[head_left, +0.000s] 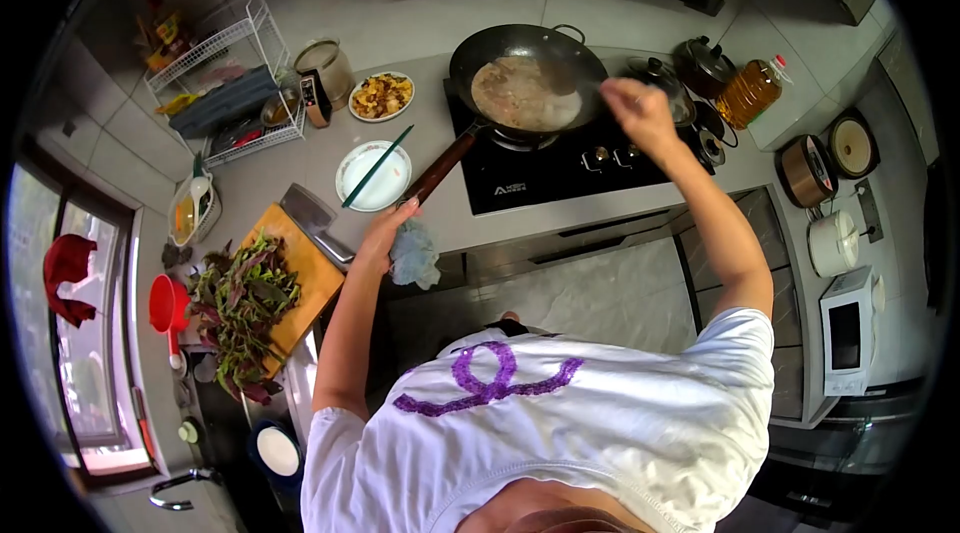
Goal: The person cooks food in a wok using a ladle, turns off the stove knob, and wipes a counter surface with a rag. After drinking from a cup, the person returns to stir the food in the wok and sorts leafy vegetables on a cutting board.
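Note:
A dark wok (510, 36) sits over the burner of a black stove, with pale, bubbling liquid and food inside. My left hand (382, 235) is closed around the end of its brown handle (440, 171), and a light blue cloth (414, 255) hangs beside that hand. Over the wok's right rim is my right hand (640, 115), its fingers curled together and slightly blurred. A dark, smeared shape shows in the wok near it; whatever the right hand grips is too unclear to name.
Left of the stove are a white plate (354, 195) with green chopsticks (378, 165), a cooked dish (381, 96), a cleaver (312, 215) and leafy vegetables (240, 308) on a cutting board (308, 268). An oil bottle (752, 93) and lidded pots (703, 66) stand behind right.

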A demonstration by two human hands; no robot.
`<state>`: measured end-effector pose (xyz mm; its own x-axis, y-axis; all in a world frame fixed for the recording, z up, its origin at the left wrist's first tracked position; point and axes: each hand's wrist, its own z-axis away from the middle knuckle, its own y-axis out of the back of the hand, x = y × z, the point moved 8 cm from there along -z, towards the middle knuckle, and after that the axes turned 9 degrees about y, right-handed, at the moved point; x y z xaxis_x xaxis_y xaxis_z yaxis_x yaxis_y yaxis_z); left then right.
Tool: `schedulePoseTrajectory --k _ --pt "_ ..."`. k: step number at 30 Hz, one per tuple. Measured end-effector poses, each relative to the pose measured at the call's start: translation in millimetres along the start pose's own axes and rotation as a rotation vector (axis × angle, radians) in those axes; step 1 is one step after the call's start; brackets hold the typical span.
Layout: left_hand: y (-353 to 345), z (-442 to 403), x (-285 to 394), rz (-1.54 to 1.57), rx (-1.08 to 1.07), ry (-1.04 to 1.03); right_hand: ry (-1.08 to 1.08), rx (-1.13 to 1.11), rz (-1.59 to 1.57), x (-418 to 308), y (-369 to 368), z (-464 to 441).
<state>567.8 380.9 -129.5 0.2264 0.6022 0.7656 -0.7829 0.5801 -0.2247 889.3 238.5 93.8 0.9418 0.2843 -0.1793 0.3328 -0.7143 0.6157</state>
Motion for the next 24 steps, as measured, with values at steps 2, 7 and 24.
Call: schedulePoseTrajectory --k 2,7,24 --pt "1 -8 -3 0.016 0.025 -0.015 -0.496 0.02 -0.245 46 10 2" --pt "1 -10 -4 0.04 0.073 -0.034 -0.593 0.157 -0.288 115 15 7" --pt "4 -19 1 0.18 0.135 -0.121 -0.988 0.242 -0.883 263 -71 71"
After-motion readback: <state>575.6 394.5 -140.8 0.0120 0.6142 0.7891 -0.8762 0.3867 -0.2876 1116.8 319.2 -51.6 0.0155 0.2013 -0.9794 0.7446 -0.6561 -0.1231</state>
